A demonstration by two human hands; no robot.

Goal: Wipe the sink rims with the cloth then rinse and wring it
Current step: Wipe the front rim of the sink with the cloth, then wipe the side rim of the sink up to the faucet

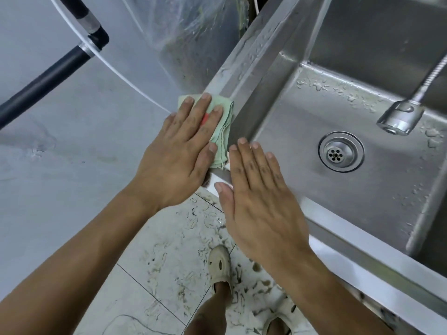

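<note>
Nearest, wet tiles (154, 281) carry dirty streaks around the person's sandals (219, 263). A slip here looks like the first risk, since the body leans toward the sink (302, 122) while both arms reach forward.

The right hand (260, 194) lies flat at the sink's near corner, fingers straight and close together, holding nothing. Whether it presses the steel or hovers just above it I cannot tell. If it bears weight on a wet rim (338, 226), it may slide into the basin.

Just beyond, the left hand (180, 143) presses the cloth (221, 131) onto the left rim with fingers straight and slightly spread. The folded green cloth sits at that corner, one edge hanging toward the basin. With no grip on it, only palm pressure, a quick stroke could leave the cloth behind or let it drop into the basin or off the outer edge to the dirty floor.

Farther up, droplets cover the left rim, so much wiping probably remains. A plastic bag (193, 39) hangs against that rim's far end and may snag the cloth. The tap (400, 117) hangs over the basin near the drain (341, 152), clear of the rims. A black pipe (48, 76) crosses the grey wall at left, well apart.
</note>
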